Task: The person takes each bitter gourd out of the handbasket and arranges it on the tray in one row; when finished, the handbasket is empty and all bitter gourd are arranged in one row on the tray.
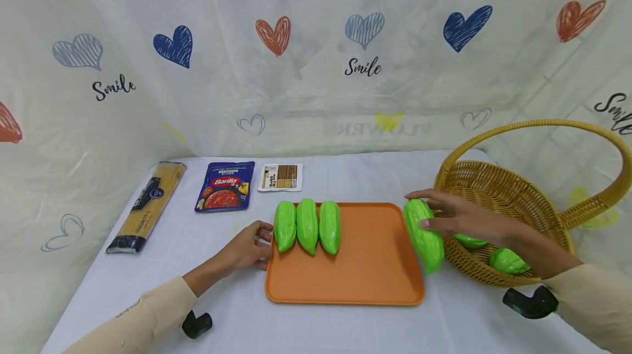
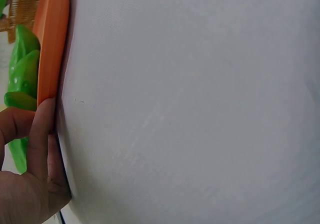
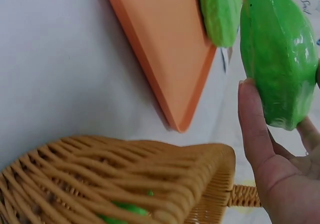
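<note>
Three green vegetable-shaped pieces (image 1: 307, 226) lie side by side at the left end of an orange tray (image 1: 370, 266). My right hand (image 1: 466, 221) pinches another green piece (image 1: 425, 239) over the tray's right edge; the right wrist view shows this piece (image 3: 277, 59) held between thumb and fingers of the hand (image 3: 285, 169). My left hand (image 1: 248, 247) is at the tray's left edge, and in the left wrist view the fingers of that hand (image 2: 32, 169) touch the rim (image 2: 52, 49). More green pieces (image 1: 508, 260) lie inside the wicker basket (image 1: 513, 189).
The basket stands at the right with its tall handle (image 1: 558, 122) raised. At the back left lie a spaghetti pack (image 1: 148, 206), a blue Barilla pouch (image 1: 225, 186) and a small white packet (image 1: 280, 177). A curtain with printed hearts hangs behind the table.
</note>
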Tool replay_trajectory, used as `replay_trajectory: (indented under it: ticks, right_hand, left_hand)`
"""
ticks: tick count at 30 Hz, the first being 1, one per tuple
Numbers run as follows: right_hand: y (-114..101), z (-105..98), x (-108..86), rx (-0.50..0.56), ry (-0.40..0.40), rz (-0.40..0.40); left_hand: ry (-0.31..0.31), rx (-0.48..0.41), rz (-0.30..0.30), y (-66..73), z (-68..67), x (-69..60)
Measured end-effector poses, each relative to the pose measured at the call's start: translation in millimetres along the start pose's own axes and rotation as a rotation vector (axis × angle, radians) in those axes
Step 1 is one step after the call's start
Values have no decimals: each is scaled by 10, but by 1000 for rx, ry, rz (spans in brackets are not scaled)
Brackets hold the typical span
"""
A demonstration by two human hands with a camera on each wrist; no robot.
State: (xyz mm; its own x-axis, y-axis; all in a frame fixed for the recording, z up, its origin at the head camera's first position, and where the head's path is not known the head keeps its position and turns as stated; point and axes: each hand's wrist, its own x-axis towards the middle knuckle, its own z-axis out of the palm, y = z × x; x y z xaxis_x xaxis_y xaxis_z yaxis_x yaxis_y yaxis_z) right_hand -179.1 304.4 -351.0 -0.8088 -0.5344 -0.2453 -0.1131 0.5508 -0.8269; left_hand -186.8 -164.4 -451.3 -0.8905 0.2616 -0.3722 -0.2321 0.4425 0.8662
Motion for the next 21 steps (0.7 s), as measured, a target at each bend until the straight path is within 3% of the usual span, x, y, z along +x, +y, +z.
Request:
replay_trajectory:
  ticks: [9, 21]
  right_hand:
    - [0, 111, 159, 109, 15, 43]
    - [4, 303, 372, 132, 1, 122]
  left_hand:
    - [-3, 5, 6, 16, -3, 13]
    - [8, 0, -4, 17, 9, -20]
